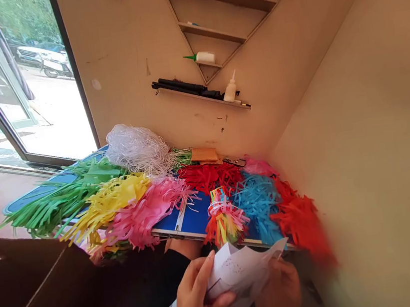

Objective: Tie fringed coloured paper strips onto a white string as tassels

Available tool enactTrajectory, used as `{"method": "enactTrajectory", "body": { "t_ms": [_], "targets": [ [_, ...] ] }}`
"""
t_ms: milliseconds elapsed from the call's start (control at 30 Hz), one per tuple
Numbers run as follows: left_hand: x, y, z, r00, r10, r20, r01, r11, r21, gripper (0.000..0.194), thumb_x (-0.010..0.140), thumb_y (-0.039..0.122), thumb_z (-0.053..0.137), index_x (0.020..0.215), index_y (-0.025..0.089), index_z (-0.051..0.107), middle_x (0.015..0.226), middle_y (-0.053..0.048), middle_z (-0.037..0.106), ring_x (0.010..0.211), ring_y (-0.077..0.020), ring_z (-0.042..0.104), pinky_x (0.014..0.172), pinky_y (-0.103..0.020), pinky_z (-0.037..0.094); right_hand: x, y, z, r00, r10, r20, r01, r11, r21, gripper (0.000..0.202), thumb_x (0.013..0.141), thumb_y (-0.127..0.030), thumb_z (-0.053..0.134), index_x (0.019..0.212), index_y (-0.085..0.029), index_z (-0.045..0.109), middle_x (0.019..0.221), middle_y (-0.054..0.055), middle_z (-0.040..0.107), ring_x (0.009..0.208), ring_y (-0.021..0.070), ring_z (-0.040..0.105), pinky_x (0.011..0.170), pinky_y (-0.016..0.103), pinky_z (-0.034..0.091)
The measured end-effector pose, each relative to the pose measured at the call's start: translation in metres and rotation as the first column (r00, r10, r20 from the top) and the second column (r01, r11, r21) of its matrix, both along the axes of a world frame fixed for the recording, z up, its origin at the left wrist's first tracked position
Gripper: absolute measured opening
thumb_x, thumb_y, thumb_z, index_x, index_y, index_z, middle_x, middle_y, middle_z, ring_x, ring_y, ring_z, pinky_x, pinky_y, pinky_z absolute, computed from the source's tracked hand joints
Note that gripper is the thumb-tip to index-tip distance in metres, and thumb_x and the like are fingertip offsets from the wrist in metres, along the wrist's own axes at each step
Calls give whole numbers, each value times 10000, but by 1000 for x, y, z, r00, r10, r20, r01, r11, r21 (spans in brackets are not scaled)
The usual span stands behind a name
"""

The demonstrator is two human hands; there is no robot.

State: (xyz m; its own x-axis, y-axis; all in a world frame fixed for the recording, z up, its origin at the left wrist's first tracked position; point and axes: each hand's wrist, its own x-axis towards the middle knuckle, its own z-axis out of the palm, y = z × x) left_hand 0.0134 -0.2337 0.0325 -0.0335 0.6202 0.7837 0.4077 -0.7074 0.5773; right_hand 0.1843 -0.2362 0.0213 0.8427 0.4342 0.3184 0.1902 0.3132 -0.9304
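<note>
White printed paper (pixel 243 269), partly folded or rolled, is held low in front of me, below the table edge. My left hand (pixel 199 295) is closed round its left side, thumb across the front. At the paper's right edge, my right hand (pixel 279 289) grips it with bent fingers, slightly blurred. Just beyond, a multicoloured tassel bundle (pixel 224 216) tied with pale string lies on the blue table (pixel 194 219). Blue paper fringe (pixel 258 202) and red fringe (pixel 302 216) are to its right; pink fringe (pixel 148 211) is to its left.
Yellow fringe (pixel 115 200), green fringe (pixel 53 203) and a white string heap (pixel 138 147) cover the table's left part. A brown box (pixel 31 297) stands at lower left. Glue bottles (pixel 230 88) sit on wall shelves. A wall bounds the right; a glass door is at left.
</note>
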Motion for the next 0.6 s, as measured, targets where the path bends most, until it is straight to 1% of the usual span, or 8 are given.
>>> {"method": "enactTrajectory", "body": {
  "t_ms": [67,133,233,333,400,467,533,600],
  "targets": [
    [-3,2,8,1000,-1,2,1,1000,21,528,891,486,560,1356,238,520,1108,-119,671,950,-223,689,779,-297,593,1,-1,-3,999,-22,25,21,1000,9,329,749,-473,703,684,-197,536,704,-10,635,649,146,594,561,237,454],
    [-5,3,17,999,-13,37,12,1000,20,466,896,426,576,1322,236,557,1113,-124,682,964,-223,693,796,-292,593,-2,-1,-5,998,-10,57,6,998,57,303,770,-441,703,691,-201,537,722,-10,638,668,146,600,570,231,457],
    [-5,2,24,985,-71,160,77,997,-32,364,834,293,680,1196,268,645,1012,-84,720,852,-203,717,700,-260,606,-6,-1,-6,993,50,110,-61,993,101,256,827,-383,673,693,-211,538,707,-12,627,630,139,581,538,228,440],
    [-8,-1,23,949,-120,293,147,986,-72,295,807,249,710,1099,289,685,948,-51,745,795,-196,728,663,-262,611,-7,-3,-7,989,49,140,-62,994,87,249,837,-373,670,682,-212,560,680,-4,612,610,148,566,527,240,435],
    [-11,-4,18,945,-155,288,177,983,-53,353,816,239,699,1164,289,665,1021,-68,754,870,-214,732,734,-287,615,-4,-4,-8,987,44,154,-59,994,94,260,820,-372,691,664,-215,556,651,-9,594,603,151,559,526,243,430],
    [-13,-7,14,942,-192,276,210,977,-36,407,815,207,694,1213,277,644,1102,-94,741,952,-234,723,804,-309,605,-1,-5,-9,984,78,163,-96,990,107,266,809,-354,704,648,-220,540,617,-28,566,571,144,538,506,238,410],
    [-12,-9,13,895,-223,386,262,964,-51,380,796,159,708,1156,273,665,1100,-92,744,974,-250,720,810,-324,605,1,-6,-11,981,133,143,-152,980,131,258,813,-339,698,649,-228,532,589,-45,546,528,137,516,483,235,393],
    [-9,-11,15,797,-265,543,350,935,-57,310,772,111,721,1036,273,695,1042,-67,761,924,-246,733,751,-314,616,2,-6,-13,980,167,110,-183,970,157,227,832,-340,674,676,-239,544,585,-53,549,505,140,513,482,242,397]
  ]
}}
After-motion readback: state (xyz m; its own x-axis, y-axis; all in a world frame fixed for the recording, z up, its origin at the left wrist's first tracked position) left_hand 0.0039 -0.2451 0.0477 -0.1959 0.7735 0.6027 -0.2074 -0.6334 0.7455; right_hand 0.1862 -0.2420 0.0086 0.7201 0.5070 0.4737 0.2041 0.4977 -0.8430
